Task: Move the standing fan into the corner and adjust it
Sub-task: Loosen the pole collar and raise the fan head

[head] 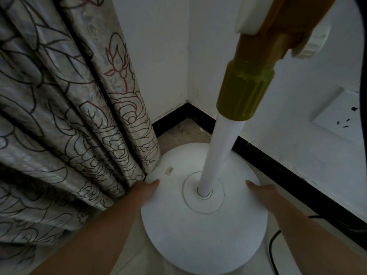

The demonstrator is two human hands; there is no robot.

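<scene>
The standing fan's round white base (200, 235) rests on the floor close to the room corner (187, 108). Its white pole (220, 149) rises to a yellow-green collar (244, 90) and an orange neck at the top of the view; the fan head is out of frame. My left hand (147, 190) grips the base's left rim, thumb on top, fingers hidden under the edge. My right hand (260, 190) grips the right rim the same way.
A flower-patterned curtain (65, 108) hangs at the left, its hem touching the base. White walls with a black skirting (278, 165) meet behind the fan. A wall socket (341, 118) sits at the right. A black cable (274, 247) lies on the floor by the base.
</scene>
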